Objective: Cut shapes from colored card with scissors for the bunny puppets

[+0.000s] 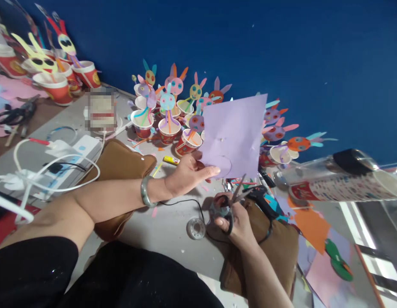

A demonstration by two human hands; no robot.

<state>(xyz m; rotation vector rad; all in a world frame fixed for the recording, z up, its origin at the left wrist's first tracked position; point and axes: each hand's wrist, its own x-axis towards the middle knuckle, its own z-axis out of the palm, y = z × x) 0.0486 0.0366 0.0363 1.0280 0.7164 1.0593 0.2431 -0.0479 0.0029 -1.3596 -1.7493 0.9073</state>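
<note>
A sheet of light purple paper (237, 128) is raised above the table, its lower left corner pinched in my left hand (188, 175). A drawn oval outline shows on the sheet beside my thumb. My right hand (238, 226) grips a pair of scissors (238, 193) by the handles. Their blades are spread and point up at the sheet's lower edge, close to it; I cannot tell whether they touch. Below my hands a clear tape roll (196, 228) lies on the table.
Paper cups with paper rabbit heads (168, 128) crowd along the blue wall. More cups (55, 87) stand at left, near a power strip (73, 162) with white cables. Brown cushions (121, 167) lie under my forearms. At right are a stack of cups (349, 184) and orange paper (312, 224).
</note>
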